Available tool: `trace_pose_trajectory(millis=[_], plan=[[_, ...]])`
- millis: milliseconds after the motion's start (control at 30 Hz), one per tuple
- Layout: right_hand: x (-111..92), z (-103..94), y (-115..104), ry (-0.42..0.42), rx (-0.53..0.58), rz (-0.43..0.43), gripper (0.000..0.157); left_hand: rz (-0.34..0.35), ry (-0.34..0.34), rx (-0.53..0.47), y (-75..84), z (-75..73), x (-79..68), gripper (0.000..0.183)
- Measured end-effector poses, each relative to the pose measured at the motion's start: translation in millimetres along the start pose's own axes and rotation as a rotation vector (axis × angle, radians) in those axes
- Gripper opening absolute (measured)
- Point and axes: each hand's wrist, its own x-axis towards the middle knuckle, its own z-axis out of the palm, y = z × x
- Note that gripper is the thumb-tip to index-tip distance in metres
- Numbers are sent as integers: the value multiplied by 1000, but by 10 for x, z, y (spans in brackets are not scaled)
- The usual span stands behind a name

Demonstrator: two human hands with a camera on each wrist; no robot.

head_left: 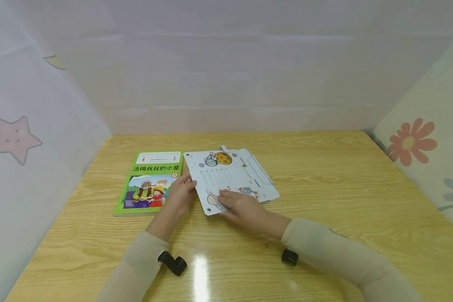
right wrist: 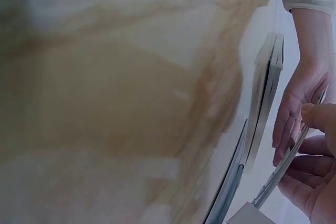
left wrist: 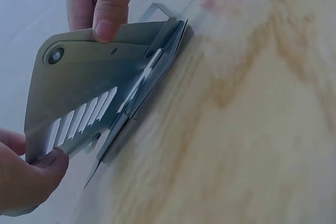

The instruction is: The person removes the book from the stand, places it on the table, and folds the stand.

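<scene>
A white book stand [head_left: 215,176], printed with an astronaut and planets, is tilted above the table. My left hand [head_left: 181,193] pinches its left edge. My right hand [head_left: 245,207] grips the lower edge, fingers on the printed face. In the left wrist view the slotted underside of the stand [left wrist: 79,87] shows, with the right thumb [left wrist: 105,30] pressed on it and the left hand [left wrist: 29,177] at its other edge. Seen edge-on in the right wrist view, the upper panel [right wrist: 286,163] lies between right thumb and fingers; a second panel [right wrist: 226,182] stands apart from it.
A green picture book [head_left: 149,182] lies flat on the wooden table [head_left: 324,180], left of the stand and beside my left hand. Pale printed cloth [head_left: 234,67] encloses the table at the back and sides.
</scene>
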Motion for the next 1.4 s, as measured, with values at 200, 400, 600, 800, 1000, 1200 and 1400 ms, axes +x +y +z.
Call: trace_pose_trajectory(millis=[200,400,600,800,1000,1200,1400], plan=[[0,47,12,-34,-40,-24,41,-3,24,-23,-63,-18,3,46],[2,60,16,-60,-49,-41,41,-3,18,-41,-102,-38,16,46],[4,69,21,-93,-47,-31,41,-43,33,-35,-124,-55,20,48],[12,70,22,-152,-42,-22,40,-62,53,-59,-170,-53,37,49],[7,76,32,-191,-27,-34,40,-37,68,-60,-204,-38,47,51],[4,95,53,-212,-27,-47,40,-43,89,-56,-225,-38,56,54],[-3,76,76,-254,12,-23,41,-25,87,-58,-254,-20,64,58]])
